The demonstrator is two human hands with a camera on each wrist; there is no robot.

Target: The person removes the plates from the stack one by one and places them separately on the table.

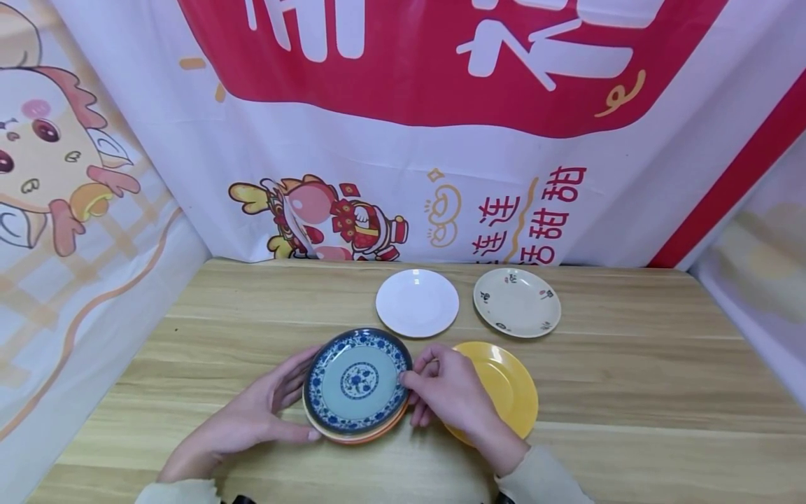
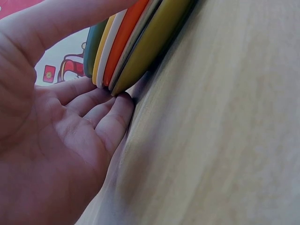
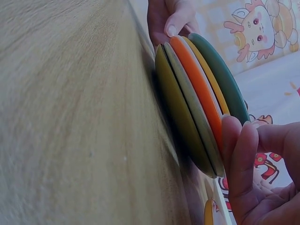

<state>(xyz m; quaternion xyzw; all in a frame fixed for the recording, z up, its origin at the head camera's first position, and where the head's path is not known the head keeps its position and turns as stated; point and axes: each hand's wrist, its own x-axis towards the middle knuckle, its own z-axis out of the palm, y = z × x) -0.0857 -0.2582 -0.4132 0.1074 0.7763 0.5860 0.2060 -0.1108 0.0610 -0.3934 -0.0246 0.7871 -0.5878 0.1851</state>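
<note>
A stack of several plates stands on the wooden table, topped by a blue-patterned plate (image 1: pixel 360 383) with a dark rim. Below it, yellow, white and orange (image 3: pixel 197 82) edges show, with an olive plate (image 2: pixel 149 49) at the bottom. My left hand (image 1: pixel 255 413) spreads around the stack's left side, its relaxed fingers touching the plate edges and its thumb at the near edge. On the other side, my right hand (image 1: pixel 450 392) pinches the blue-patterned plate's rim, thumb over the top and fingertips at the edge.
A yellow plate (image 1: pixel 513 392) lies right of the stack, partly behind my right hand. Farther back are a white plate (image 1: pixel 418 303) and a cream plate with small motifs (image 1: pixel 518 302). A printed cloth (image 1: pixel 403 161) hangs at the table's back edge.
</note>
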